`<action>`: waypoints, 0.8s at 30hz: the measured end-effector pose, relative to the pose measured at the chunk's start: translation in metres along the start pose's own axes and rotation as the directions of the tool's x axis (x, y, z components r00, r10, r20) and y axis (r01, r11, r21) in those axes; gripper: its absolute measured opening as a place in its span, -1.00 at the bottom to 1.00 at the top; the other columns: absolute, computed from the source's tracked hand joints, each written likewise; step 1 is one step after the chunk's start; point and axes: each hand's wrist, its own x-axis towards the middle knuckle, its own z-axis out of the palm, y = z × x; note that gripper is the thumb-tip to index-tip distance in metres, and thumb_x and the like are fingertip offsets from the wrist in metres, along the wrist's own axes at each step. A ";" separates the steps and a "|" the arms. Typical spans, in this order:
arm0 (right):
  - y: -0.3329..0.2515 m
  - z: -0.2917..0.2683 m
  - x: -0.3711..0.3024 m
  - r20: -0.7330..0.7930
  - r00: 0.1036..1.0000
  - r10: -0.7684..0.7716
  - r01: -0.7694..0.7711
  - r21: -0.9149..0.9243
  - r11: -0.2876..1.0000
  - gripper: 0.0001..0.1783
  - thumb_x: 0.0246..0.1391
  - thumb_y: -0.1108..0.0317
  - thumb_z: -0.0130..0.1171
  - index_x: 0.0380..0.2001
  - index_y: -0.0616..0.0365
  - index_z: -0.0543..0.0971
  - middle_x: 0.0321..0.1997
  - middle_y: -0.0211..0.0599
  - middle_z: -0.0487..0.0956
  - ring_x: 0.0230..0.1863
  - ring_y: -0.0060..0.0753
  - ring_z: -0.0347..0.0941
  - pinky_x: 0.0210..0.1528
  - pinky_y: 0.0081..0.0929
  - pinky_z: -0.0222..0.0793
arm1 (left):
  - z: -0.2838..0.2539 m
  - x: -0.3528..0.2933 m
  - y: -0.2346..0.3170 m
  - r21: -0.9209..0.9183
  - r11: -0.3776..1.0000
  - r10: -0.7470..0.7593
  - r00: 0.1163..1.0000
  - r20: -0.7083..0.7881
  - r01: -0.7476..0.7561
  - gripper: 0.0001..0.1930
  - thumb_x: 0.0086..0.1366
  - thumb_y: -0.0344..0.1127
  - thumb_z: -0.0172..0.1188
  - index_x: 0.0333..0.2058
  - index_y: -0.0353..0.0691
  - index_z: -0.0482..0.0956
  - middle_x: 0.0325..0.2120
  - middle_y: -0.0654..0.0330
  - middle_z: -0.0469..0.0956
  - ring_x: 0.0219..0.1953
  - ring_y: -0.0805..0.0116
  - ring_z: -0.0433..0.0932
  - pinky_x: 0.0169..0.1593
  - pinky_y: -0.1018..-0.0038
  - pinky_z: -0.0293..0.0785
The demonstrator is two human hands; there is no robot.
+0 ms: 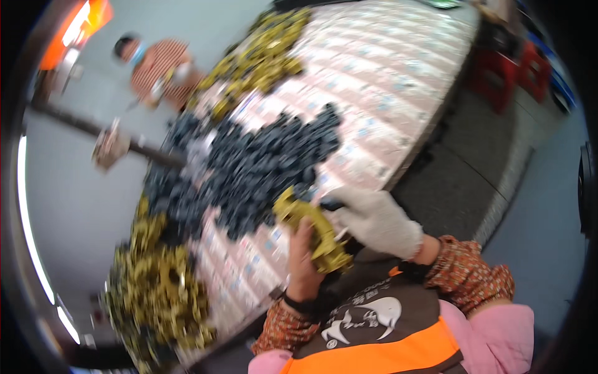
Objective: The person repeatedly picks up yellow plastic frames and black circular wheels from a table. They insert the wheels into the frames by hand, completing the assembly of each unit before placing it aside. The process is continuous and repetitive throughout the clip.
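My bare left hand (303, 262) is closed round an olive-yellow moulded part (316, 232), long and lumpy with notched edges, held tilted near the table edge in front of my apron. My right hand (378, 222), in a white knitted glove, is beside the part's right side with its fingers curled. A dark tip shows at those fingertips, and a small pale sliver lies below them; what the hand grips is too blurred to name. Just beyond both hands spreads a heap of dark blue-grey parts (249, 168).
The curved table (380, 68) has a pale printed covering. Olive-yellow parts lie heaped at the near left (159, 287) and far side (258, 59). A dark post (140, 148) with a glove hung on it crosses the left. A person (163, 70) stands beyond; red stools (495, 78) stand right.
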 end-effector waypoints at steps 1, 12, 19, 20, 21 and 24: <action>0.004 0.008 0.001 0.015 0.999 0.036 -0.037 0.079 0.996 -0.75 0.23 0.45 0.21 -0.04 0.21 0.65 -0.25 0.01 0.68 -0.27 0.05 0.68 -0.19 -0.17 0.57 | -0.005 0.000 0.000 -0.020 0.999 0.025 1.000 -0.014 -0.025 -0.59 0.62 -0.10 0.04 0.26 -0.21 0.46 0.01 0.18 0.63 -0.03 0.33 0.68 0.03 0.34 0.67; 0.004 0.042 0.006 0.251 0.964 0.084 -0.076 -0.041 0.996 -0.74 0.20 0.49 0.26 -0.03 0.25 0.63 -0.25 -0.09 0.68 -0.24 -0.17 0.67 -0.17 -0.33 0.54 | -0.027 -0.035 0.004 -0.086 0.978 0.149 0.928 -0.342 -0.189 -0.62 0.59 0.02 0.11 0.13 -0.12 0.45 -0.20 0.21 0.61 -0.23 0.38 0.67 -0.17 0.35 0.72; -0.010 0.082 -0.009 0.311 0.950 -0.019 0.016 0.011 1.000 -0.71 0.18 0.53 0.29 -0.02 0.23 0.63 -0.24 -0.06 0.69 -0.24 -0.07 0.69 -0.16 -0.28 0.57 | -0.040 -0.041 0.015 -0.074 0.948 0.245 0.860 -0.448 -0.308 -0.61 0.58 0.00 0.15 0.15 -0.13 0.42 -0.17 0.22 0.59 -0.17 0.39 0.66 -0.13 0.37 0.68; -0.013 0.083 -0.009 0.338 0.941 -0.016 0.021 -0.010 1.000 -0.70 0.18 0.54 0.27 0.00 0.22 0.62 -0.23 -0.02 0.68 -0.22 0.03 0.68 -0.16 -0.23 0.57 | -0.042 -0.042 0.014 -0.060 0.946 0.257 0.847 -0.466 -0.319 -0.61 0.57 -0.01 0.16 0.16 -0.13 0.42 -0.15 0.23 0.59 -0.16 0.39 0.66 -0.10 0.38 0.68; -0.015 0.085 -0.009 0.350 0.937 -0.018 0.027 -0.018 0.999 -0.69 0.18 0.54 0.26 0.01 0.22 0.62 -0.22 -0.01 0.68 -0.21 0.06 0.68 -0.16 -0.22 0.56 | -0.044 -0.043 0.015 -0.052 0.942 0.272 0.842 -0.465 -0.333 -0.61 0.57 -0.03 0.17 0.16 -0.13 0.41 -0.12 0.23 0.58 -0.14 0.40 0.65 -0.08 0.39 0.67; -0.017 0.093 -0.009 0.389 0.921 -0.026 0.044 -0.039 0.998 -0.67 0.18 0.55 0.25 0.04 0.23 0.60 -0.22 0.03 0.68 -0.19 0.13 0.67 -0.17 -0.17 0.56 | -0.048 -0.045 0.018 -0.027 0.929 0.312 0.824 -0.472 -0.368 -0.60 0.56 -0.07 0.20 0.18 -0.14 0.41 -0.07 0.25 0.56 -0.08 0.42 0.63 -0.04 0.41 0.65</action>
